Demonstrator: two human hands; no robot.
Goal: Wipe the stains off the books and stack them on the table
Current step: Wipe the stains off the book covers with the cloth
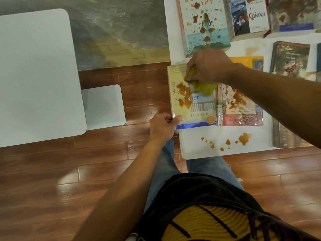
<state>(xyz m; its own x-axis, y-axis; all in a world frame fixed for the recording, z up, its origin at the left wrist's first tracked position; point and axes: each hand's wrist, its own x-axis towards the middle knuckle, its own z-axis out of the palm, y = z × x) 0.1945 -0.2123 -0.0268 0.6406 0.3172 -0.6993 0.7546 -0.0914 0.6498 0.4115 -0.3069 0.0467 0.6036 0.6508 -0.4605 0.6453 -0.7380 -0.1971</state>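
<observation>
A pale yellow book (196, 112) with brown stains on its cover lies at the left edge of a white stained table (196, 148). My left hand (162, 126) grips the book's lower left corner, thumb on the cover. My right hand (208, 66) holds a yellow-green cloth (202, 86) pressed on the book's upper part. Right beside it lies a red and orange stained book (241, 110). A stained beach-cover book (205, 23) lies behind.
Several more stained books lie on the same table, among them a black and white one (250, 16) at the back and a dark one (290, 58) at the right. A second white table (34, 75) stands to the left over a wooden floor (69, 180).
</observation>
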